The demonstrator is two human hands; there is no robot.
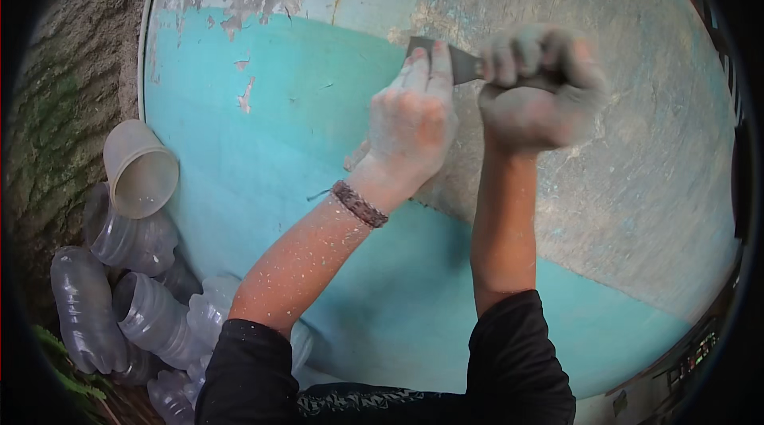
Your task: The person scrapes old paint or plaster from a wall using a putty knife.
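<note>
My right hand (540, 88), dusty and slightly blurred, is closed around the handle of a putty knife (465, 64). The wide dark blade points left, its edge against the painted wall (262, 126). Fingers of my left hand (418, 108) lie flat on the blade near that edge, and its thumb is hidden. Around the blade, turquoise and pale paint meets a patch of bare grey wall (627, 186) on the right. Dust coats both hands, and paint flecks dot my left forearm, above a braided bracelet (358, 204).
At lower left, several cut clear plastic bottles (86, 308) are heaped against the wall's foot. A translucent plastic tub (140, 168) rests on its side above them. A rough earthen or stone surface (71, 67) runs along the far left, with green fern leaves (71, 374) below.
</note>
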